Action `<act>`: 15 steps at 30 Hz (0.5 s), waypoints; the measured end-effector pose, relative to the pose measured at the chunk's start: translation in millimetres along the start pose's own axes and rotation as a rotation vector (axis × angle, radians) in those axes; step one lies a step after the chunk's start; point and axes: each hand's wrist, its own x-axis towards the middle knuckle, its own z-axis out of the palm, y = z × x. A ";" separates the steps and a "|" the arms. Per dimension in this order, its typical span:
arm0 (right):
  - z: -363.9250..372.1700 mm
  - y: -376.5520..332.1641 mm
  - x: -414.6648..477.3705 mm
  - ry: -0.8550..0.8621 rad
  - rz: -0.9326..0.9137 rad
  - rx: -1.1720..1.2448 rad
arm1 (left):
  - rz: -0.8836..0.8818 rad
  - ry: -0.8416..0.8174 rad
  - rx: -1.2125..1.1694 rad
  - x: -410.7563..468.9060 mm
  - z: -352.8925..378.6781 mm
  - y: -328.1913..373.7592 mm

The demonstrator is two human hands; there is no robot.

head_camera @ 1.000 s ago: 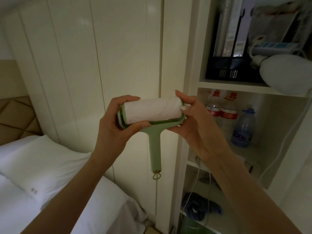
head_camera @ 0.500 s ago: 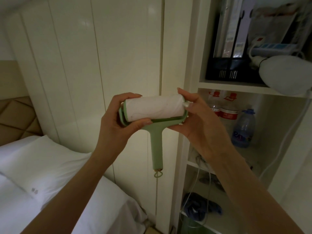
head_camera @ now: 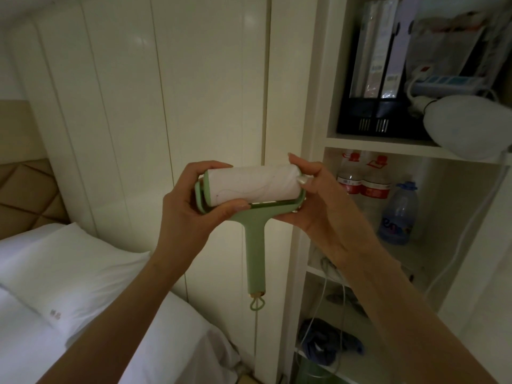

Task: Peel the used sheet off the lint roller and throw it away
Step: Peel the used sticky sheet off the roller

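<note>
A pale green lint roller hangs handle-down in front of me, held at chest height by both hands. Its white sticky sheet is wrapped round the drum, with hairs and specks stuck on it. My left hand grips the roller's left end, thumb under the drum and fingers curled over the top. My right hand holds the right end, thumb nail pressed at the sheet's right edge, fingers under the green frame. The sheet lies flat on the drum.
White wardrobe doors stand straight ahead. A bed with a white pillow lies at lower left. An open shelf unit at right holds black file boxes, water bottles, cables and a white lamp head.
Both hands have shifted the roller slightly, and my right thumb has slid to the sheet's right edge. The sheet still lies flat on the drum.
</note>
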 end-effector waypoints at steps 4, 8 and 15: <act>-1.0 -0.6 0.4 -0.031 0.014 0.015 | -0.004 0.005 -0.018 0.9 0.0 0.8; -2.0 -2.0 -0.5 -0.080 0.042 0.029 | -0.023 0.026 -0.033 1.3 0.6 -1.5; -1.5 -1.9 -0.4 -0.109 -0.013 -0.099 | -0.157 0.094 -0.122 2.2 2.5 0.1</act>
